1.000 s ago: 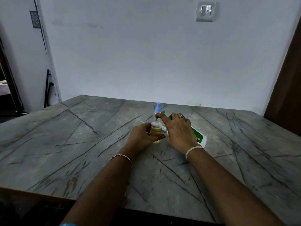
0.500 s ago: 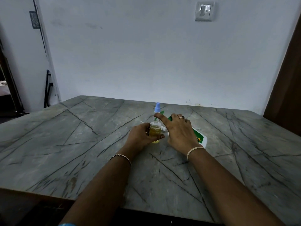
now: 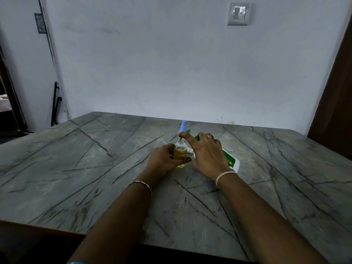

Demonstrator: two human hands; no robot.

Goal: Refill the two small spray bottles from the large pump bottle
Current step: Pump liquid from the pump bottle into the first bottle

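Head view looks down on a grey stone-patterned table [image 3: 80, 168] with dark veins, pushed up against a pale blue-white wall [image 3: 152, 63].

Near the table's middle, the left hand [image 3: 163, 159] grips a small clear plastic spray bottle [image 3: 180, 154] that holds yellow liquid. The fingers wrap round its far side and the thumb presses across its front. The bottle stands upright on the table.

Just to its right lies a large white pump bottle [image 3: 231, 161] with a green label. It is tipped over, with its base pointing toward the right near edge and its top toward the small bottle. The right hand [image 3: 207, 155] lies over it, its fingers curled down on the body. The index finger [image 3: 185, 136] reaches out straight to the small bottle's neck. A white nozzle [image 3: 189, 150] pokes out between the two hands, touching or almost touching the small bottle's shoulder.

A light blue spray cap [image 3: 183, 125] rises just behind the index finger. It probably belongs to a second bottle standing behind, though the finger hides the part that would settle it.

A thin bracelet [image 3: 141, 183] circles the left wrist and a pale band [image 3: 224, 175] the right. A white switch plate [image 3: 238, 13] sits high on the wall.
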